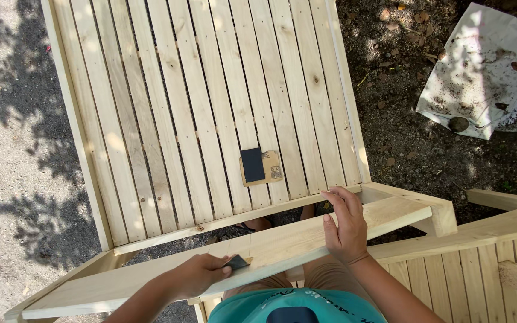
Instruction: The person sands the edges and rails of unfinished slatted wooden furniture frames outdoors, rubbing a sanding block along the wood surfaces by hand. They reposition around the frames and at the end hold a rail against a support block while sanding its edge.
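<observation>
My left hand presses a small dark piece of sandpaper flat against a long pale wooden plank that runs across the front of a slatted wooden frame. On the same plank, further right, rests my right hand, with the fingers spread over its upper edge. A folded sheet of sandpaper, dark on one half and tan on the other, lies loose on the slats beyond the plank.
The slatted wooden frame stands outdoors on gravel at the left and dark soil at the right. A crumpled white sheet with dirt on it lies at the upper right. Another slatted wooden piece sits at the lower right.
</observation>
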Tool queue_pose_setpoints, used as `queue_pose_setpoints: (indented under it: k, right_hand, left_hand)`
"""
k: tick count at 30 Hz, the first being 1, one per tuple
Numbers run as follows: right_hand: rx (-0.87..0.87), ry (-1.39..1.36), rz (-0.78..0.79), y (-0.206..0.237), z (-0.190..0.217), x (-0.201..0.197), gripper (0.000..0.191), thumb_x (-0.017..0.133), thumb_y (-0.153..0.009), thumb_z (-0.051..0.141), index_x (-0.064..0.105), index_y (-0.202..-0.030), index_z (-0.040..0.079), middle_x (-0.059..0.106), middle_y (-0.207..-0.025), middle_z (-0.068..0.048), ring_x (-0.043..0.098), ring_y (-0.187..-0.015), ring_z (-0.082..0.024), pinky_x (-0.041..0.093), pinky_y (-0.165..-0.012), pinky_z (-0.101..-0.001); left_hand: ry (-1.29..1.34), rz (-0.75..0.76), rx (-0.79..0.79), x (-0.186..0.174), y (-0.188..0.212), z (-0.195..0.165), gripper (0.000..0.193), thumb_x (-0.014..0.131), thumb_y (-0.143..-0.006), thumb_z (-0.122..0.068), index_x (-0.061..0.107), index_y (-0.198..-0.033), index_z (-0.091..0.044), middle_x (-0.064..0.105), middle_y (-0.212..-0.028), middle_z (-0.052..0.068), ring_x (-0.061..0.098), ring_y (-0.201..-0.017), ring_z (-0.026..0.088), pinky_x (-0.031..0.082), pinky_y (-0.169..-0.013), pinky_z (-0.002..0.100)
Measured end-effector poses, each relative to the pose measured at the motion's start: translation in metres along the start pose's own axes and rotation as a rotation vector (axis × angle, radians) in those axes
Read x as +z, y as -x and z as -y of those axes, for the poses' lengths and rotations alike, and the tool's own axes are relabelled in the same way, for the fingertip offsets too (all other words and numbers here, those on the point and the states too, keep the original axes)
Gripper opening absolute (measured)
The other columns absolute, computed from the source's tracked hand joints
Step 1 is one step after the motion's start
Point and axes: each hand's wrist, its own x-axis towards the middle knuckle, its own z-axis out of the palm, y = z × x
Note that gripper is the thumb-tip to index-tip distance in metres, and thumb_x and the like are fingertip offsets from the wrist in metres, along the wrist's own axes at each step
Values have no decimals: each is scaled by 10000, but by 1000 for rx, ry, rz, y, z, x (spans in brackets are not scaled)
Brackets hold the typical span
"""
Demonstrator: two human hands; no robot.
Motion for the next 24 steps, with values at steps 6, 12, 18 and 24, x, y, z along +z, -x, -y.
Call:
queue_pose_setpoints:
  k: [6,12,18,24]
  right_hand:
    - [0,-6,-24,2,1,0,429,574,-857,93,624,-1278,25,574,-1316,-172,564,-1208,-358,476,-1022,-433]
    - [-17,-15,-7,1,1,1,451,575,-838,89,628,-1282,33,571,-1309,-175,563,-1206,-365,483,-1005,-436]
    - [-10,-35,-37,1,2,0,435,560,-864,102,615,-1288,23,569,-1303,-178,571,-1192,-357,484,-997,-432]
    - [1,-68,-39,-1,4,-3,418,541,-869,80,633,-1273,26,587,-1293,-170,590,-1173,-343,496,-989,-420]
  left_hand:
    - [49,-146,665,37,-12,-67,381,539,-1082,-257,690,-1068,93,681,-1125,193,576,-988,297,484,-810,446]
    - [-40,-103,-273,-21,93,38,440,547,-1060,-401,751,-1196,-36,661,-781,157,535,-679,185,448,-697,385]
    - [-69,-155,364,35,-8,-81,370,557,-992,-271,658,-1261,-37,593,-1428,113,536,-1340,305,442,-1079,376]
    - [-41,-151,219,33,-25,-33,392,527,-1013,-343,629,-1336,-146,689,-868,174,655,-779,307,522,-792,423]
